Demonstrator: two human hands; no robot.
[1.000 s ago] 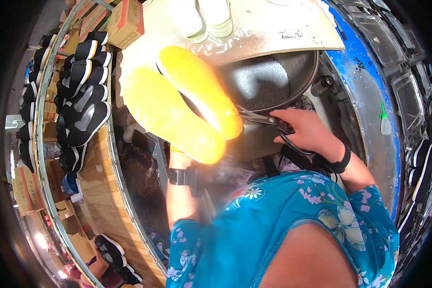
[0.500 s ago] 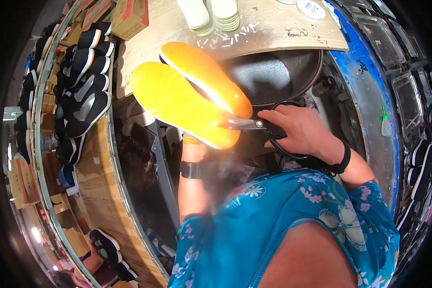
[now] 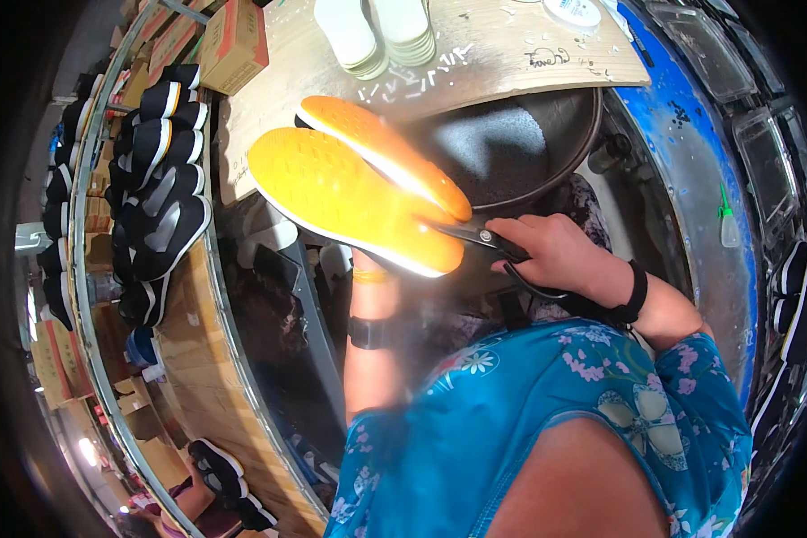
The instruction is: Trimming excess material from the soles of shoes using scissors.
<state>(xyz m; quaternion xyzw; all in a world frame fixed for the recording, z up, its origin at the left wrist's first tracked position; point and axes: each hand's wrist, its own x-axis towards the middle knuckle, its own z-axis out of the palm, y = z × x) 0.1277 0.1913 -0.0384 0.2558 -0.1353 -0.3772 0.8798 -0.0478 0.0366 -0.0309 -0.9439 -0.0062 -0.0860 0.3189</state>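
A pair of shoes with bright orange-yellow soles is held up in front of me, soles toward me; the nearer shoe (image 3: 341,193) partly overlaps the farther shoe (image 3: 377,148). My left hand (image 3: 366,264) is behind the nearer shoe, holding the pair from beneath; its fingers are hidden and little more than the wrist shows. In my right hand (image 3: 560,255) is a pair of black-handled scissors (image 3: 486,237), fingers wrapped round the handles. The blade tips meet the heel end of the soles, between the two shoes. Glare there hides what lies between the blades.
A dark round basin (image 3: 511,152) sits beyond the shoes, under a wooden board (image 3: 269,117) carrying stacked pale insoles (image 3: 403,31) and white scraps. Black shoes (image 3: 170,224) are piled on the left rack. A green-tipped bottle (image 3: 728,224) lies right. Another person's arm (image 3: 188,493) shows lower left.
The shoes have tilted, so the farther sole looks narrower. My right hand and the scissors have come slightly lower, with the fingers on the handles closer together.
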